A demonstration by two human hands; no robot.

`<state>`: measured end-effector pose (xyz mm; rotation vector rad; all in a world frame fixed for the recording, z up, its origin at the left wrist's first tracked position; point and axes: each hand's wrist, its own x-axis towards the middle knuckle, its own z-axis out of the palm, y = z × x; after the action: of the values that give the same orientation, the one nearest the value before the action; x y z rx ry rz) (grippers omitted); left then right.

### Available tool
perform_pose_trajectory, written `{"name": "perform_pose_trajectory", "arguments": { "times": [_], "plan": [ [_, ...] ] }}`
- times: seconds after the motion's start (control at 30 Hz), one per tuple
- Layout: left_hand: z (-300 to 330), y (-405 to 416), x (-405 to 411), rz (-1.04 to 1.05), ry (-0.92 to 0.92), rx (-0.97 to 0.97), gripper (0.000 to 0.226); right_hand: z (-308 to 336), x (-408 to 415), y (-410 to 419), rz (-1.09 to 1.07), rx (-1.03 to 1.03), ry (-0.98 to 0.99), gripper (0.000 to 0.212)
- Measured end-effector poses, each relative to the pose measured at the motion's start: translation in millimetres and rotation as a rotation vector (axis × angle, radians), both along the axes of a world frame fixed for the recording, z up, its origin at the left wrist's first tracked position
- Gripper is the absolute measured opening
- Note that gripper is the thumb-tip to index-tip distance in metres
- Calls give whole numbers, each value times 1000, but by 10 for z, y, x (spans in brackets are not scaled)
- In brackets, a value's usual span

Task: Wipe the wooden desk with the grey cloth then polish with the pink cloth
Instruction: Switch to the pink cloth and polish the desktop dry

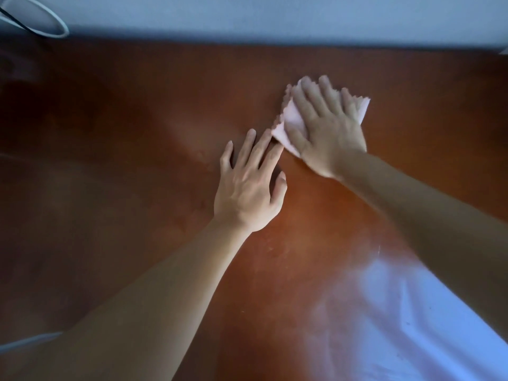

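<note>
Pink cloth (291, 119) pressed flat on wooden desk (137, 133) by spread right hand (327, 127), frame centre-right. Left hand (248, 188) laid flat beside, fingers spread, nothing held.

Cloth (292, 118) on desk (137, 133), seemingly touching left hand (248, 188).

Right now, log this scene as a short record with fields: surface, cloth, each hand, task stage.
surface: wooden desk, reddish-brown, with a pale glare patch near the front right
cloth: pink cloth, lying flat on the desk, mostly covered by a hand
right hand: palm down on the pink cloth, fingers spread, blurred
left hand: flat on the bare desk beside the cloth, fingertips near its corner, holding nothing
grey cloth: not in view
task stage: polishing with the pink cloth
other: white curved object at the far left edge, unclear what it is
</note>
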<state>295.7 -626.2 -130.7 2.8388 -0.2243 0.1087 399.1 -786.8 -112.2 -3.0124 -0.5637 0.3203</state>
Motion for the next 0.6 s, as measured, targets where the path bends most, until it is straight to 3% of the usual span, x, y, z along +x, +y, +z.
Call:
{"name": "perform_pose_trajectory", "arguments": {
  "times": [0.13, 0.43, 0.6],
  "plan": [
    [11, -5, -4, 1, 0, 4, 50, -18, -320, -38, 96, 10, 7, 66],
    [-3, -6, 6, 4, -40, -22, 51, -9, 672, -48, -121, -26, -44, 66],
    [4, -1, 7, -2, -26, 4, 52, -14, 638, 74, -56, -11, -38, 67]
  ]
}}
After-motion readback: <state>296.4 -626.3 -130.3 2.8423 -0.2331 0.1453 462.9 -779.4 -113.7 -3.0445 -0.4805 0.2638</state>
